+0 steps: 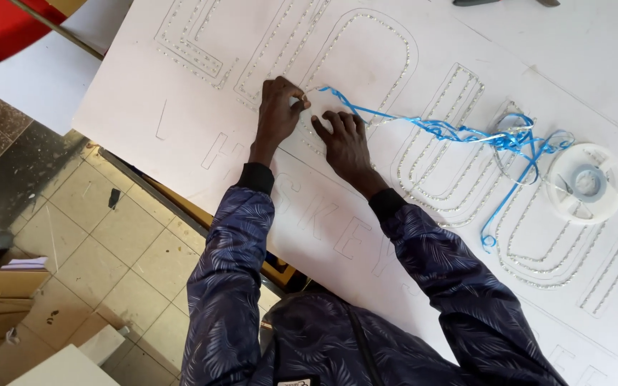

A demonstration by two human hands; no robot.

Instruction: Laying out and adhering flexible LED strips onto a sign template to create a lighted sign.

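Mid-board on the white sign board (180,93), the left hand (278,111) apparently pinches an LED strip (316,91) into a letter groove; the right hand (345,139), fingers spread, presses alongside. Next: steady seating further along the outline.

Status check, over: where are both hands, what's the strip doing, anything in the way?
Left hand pinching the light strip onto the white board. Right hand flat on board beside it. Loose blue ribbon trails right to the white reel; nothing blocking.
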